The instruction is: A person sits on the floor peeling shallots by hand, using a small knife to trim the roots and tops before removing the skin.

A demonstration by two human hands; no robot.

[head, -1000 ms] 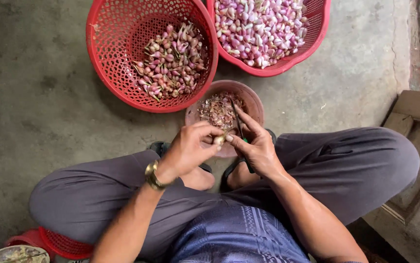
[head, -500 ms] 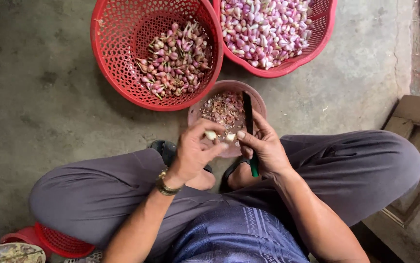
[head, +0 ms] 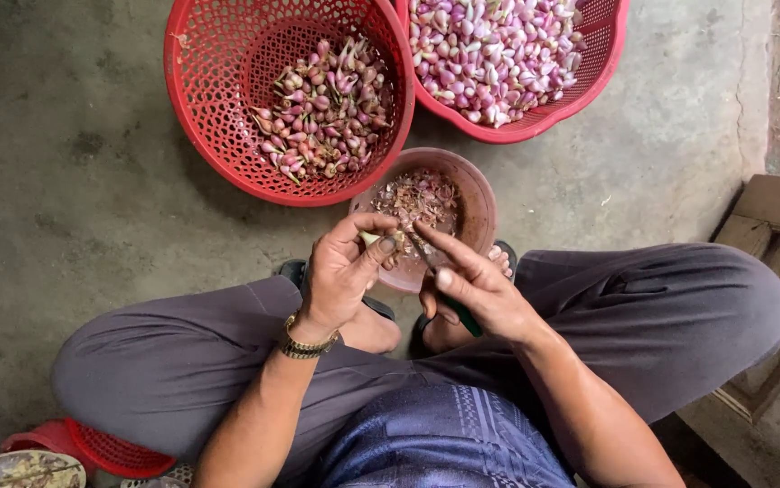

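A small pale shallot (head: 374, 240), pinched at the fingertips, sits at six o'clock of the brown peel bowl (head: 476, 194), a green-handled knife (head: 444, 289) blade touching it

both hands (head: 408, 276) peel a shallot (head: 374, 240) with a knife (head: 440, 280) over a brown bowl (head: 479, 194).

Two red perforated baskets are being seen on the grey concrete floor (head: 74, 181): the basket at eleven o'clock (head: 218, 108) is holding purple-pink shallots with tan roots (head: 322, 108), and the basket at one o'clock (head: 535, 117) is holding pale pink and white peeled ones (head: 498, 45). A dull pinkish-brown bowl (head: 476, 203) with brown and purple skins is being shown at the centre. A green-handled knife (head: 458, 312) is being held in the right hand (head: 476, 289), a gold watch (head: 304, 345) is being worn at the left hand (head: 340, 271), and grey trousers (head: 670, 316) and a blue patterned shirt (head: 444, 443) are being worn at six o'clock.
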